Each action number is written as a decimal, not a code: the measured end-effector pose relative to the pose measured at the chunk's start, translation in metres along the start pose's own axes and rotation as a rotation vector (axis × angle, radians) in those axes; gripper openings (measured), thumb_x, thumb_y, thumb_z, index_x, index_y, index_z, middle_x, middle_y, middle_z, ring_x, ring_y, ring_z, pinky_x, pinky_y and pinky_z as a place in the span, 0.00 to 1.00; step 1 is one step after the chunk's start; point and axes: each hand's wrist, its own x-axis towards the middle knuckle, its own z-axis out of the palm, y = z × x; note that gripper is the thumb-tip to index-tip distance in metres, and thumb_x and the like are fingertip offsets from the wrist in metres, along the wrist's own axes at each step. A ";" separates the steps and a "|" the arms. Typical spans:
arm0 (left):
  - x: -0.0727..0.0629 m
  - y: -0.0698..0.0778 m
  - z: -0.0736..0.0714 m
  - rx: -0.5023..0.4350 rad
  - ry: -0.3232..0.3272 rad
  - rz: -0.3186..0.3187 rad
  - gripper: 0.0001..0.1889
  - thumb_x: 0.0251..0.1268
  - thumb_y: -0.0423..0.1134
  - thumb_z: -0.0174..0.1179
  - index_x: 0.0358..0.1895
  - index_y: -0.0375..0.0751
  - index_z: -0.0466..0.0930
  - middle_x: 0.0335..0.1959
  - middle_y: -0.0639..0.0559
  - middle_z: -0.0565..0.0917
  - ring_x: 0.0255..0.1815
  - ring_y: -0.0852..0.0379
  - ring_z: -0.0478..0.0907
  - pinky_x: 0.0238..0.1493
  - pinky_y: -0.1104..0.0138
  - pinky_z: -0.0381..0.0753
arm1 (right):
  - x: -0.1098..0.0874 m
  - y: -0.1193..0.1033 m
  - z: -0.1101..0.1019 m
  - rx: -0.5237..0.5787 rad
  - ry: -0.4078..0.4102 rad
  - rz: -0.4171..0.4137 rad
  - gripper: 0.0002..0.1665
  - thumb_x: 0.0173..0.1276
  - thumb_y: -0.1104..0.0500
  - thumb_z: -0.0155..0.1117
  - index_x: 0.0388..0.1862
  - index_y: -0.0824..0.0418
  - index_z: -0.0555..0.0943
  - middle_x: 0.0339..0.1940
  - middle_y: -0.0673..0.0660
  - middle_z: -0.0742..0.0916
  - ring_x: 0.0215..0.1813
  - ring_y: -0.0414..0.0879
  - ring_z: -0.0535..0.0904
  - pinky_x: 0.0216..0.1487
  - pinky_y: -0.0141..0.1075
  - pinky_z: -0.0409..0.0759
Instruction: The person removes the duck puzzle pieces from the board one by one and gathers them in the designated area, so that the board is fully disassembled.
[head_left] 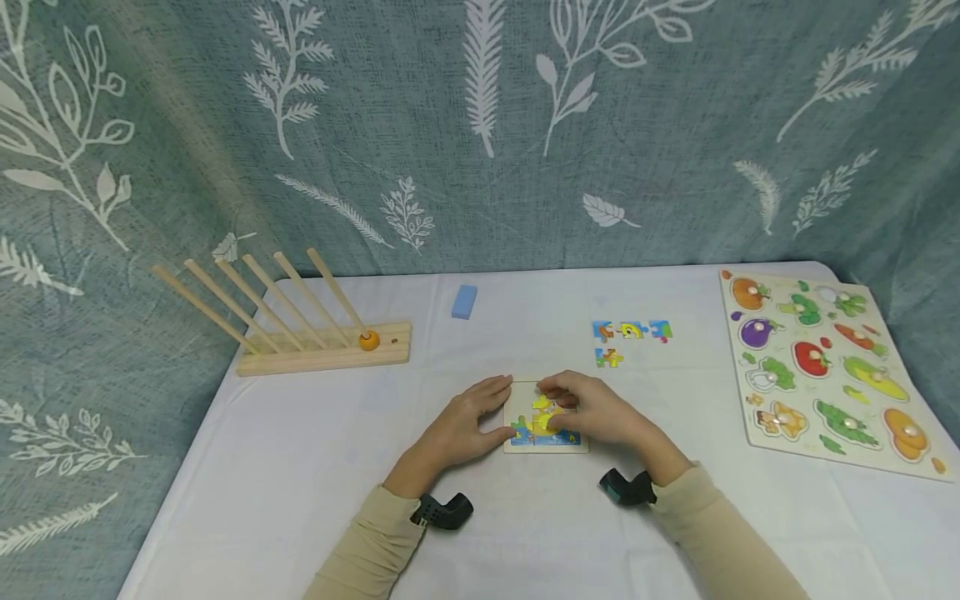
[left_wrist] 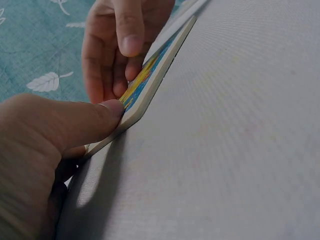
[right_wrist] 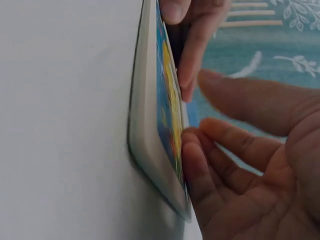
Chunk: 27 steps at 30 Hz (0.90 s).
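In the head view, a small jigsaw puzzle board lies on the white table, partly filled with yellow and blue pieces. My left hand holds its left side, the thumb at the near corner and the fingers at the far one. Over the right part of the board is my right hand, partly covering the picture. Its fingertips touch the puzzle surface in the right wrist view, while the thumb stays raised apart from them. No piece shows between thumb and fingers.
Several loose jigsaw pieces lie beyond the right hand. A blue block sits toward the back. At left stands a wooden peg rack with an orange bead. A vegetable knob puzzle lies at right.
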 end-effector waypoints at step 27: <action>0.000 0.000 0.001 0.019 -0.005 0.003 0.33 0.59 0.45 0.65 0.64 0.29 0.68 0.69 0.44 0.69 0.71 0.47 0.63 0.70 0.55 0.65 | 0.001 -0.009 0.010 -0.196 0.035 0.073 0.25 0.58 0.62 0.70 0.54 0.63 0.76 0.48 0.54 0.75 0.47 0.43 0.73 0.53 0.39 0.77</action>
